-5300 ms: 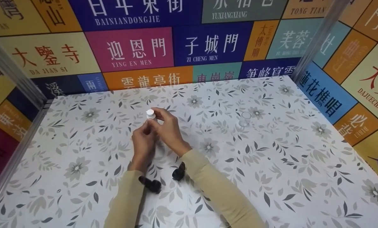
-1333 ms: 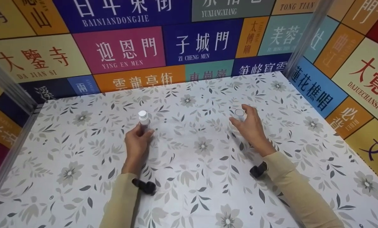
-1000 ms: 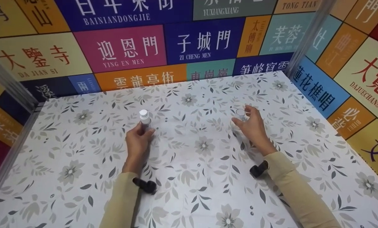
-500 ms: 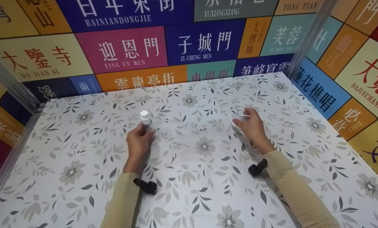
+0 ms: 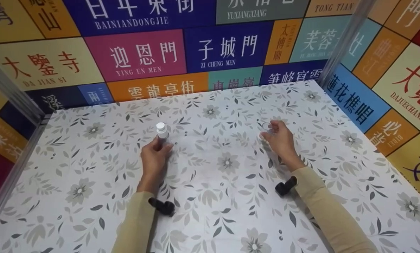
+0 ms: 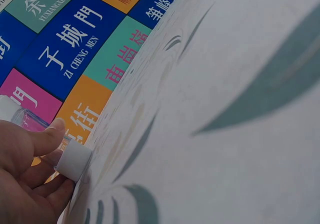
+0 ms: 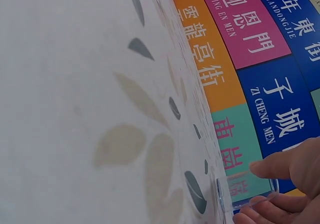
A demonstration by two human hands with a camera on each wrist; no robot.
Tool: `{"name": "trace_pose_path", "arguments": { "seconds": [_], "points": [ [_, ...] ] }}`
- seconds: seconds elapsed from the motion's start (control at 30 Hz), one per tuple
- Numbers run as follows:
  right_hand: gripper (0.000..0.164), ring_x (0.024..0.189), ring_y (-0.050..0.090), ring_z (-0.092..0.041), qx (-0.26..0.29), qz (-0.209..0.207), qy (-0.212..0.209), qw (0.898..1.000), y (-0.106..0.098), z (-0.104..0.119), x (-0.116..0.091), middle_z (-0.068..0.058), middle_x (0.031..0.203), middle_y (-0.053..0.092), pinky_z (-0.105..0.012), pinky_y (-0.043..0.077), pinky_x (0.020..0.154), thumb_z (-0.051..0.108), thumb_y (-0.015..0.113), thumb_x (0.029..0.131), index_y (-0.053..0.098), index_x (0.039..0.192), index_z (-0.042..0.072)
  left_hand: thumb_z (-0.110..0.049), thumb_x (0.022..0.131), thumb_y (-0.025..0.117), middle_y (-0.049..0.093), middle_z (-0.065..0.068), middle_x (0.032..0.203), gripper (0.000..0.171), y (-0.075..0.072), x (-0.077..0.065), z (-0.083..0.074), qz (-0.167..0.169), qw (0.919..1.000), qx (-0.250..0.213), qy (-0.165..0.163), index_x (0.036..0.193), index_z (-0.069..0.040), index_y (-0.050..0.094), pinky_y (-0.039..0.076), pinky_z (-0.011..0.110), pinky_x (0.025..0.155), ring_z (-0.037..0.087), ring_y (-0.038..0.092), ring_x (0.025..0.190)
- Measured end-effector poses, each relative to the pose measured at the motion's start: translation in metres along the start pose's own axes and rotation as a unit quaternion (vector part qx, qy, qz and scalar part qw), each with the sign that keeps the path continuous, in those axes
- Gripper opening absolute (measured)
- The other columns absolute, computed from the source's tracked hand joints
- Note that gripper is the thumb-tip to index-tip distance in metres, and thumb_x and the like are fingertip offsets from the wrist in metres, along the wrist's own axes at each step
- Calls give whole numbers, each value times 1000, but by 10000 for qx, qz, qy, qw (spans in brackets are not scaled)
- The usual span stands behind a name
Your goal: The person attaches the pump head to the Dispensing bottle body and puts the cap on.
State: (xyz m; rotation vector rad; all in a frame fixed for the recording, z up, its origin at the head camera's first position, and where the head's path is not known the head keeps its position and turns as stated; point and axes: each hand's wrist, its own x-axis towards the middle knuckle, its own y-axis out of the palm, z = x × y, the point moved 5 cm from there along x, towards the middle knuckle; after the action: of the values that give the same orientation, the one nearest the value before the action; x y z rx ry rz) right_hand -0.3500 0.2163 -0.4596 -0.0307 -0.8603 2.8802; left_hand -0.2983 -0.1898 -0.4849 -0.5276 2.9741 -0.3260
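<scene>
My left hand (image 5: 153, 154) holds a small white-topped bottle (image 5: 161, 130) upright on the table, left of the middle. In the left wrist view the thumb and fingers grip its clear body, and its white lower end (image 6: 75, 160) meets the tabletop. On the right, my right hand (image 5: 281, 140) grips a clear cap (image 5: 265, 125), which stands with its round rim up. The right wrist view has this see-through cap (image 7: 245, 190) between thumb and fingers, one end at the table surface. Its far side is partly hidden by the fingers in the head view.
A white table (image 5: 196, 175) with a leaf-and-flower print lies under both hands. Coloured panels (image 5: 220, 45) with large characters rise behind it and along both sides. A black wrist camera (image 5: 285, 186) sits on each sleeve.
Earlier both hands were at the bottle; the right hand has since moved right to the clear cap, and its fingers have closed in on it. The left hand still holds the bottle.
</scene>
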Motion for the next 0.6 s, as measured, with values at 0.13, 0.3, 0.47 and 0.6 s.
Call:
{"name": "trace_pose_path", "arguments": {
  "seconds": [0.13,0.3,0.47,0.6],
  "points": [
    [55,133,52,-35,39,-47,-6,10000,0,-1,0,-22,140,57,-43,42,112,12,67,94,45,143,-2,-9,89,73,49,13,151,63,0,-1,0,-15,10000,-53,82,147,-9,47,39,32,116,23,46,142],
    [53,129,55,-34,-7,-140,-17,9999,0,1,0,-21,138,59,-42,44,110,13,67,94,47,141,-2,-8,88,74,50,17,149,62,-1,-2,-2,-71,9992,48,395,145,-4,48,40,33,115,26,48,140],
    [52,128,56,-34,-25,-159,2,9999,0,2,-2,-20,136,60,-43,45,109,15,66,94,49,141,0,-8,89,73,49,16,149,62,0,-3,-3,-78,9988,181,450,146,-5,48,38,33,116,25,47,141],
    [50,127,56,-33,33,-209,2,9998,-1,3,-3,-20,134,61,-43,45,107,15,67,94,51,139,0,-8,89,73,50,15,149,60,0,-3,-3,-56,9992,57,380,145,-7,50,38,32,116,24,47,141]
  ]
}}
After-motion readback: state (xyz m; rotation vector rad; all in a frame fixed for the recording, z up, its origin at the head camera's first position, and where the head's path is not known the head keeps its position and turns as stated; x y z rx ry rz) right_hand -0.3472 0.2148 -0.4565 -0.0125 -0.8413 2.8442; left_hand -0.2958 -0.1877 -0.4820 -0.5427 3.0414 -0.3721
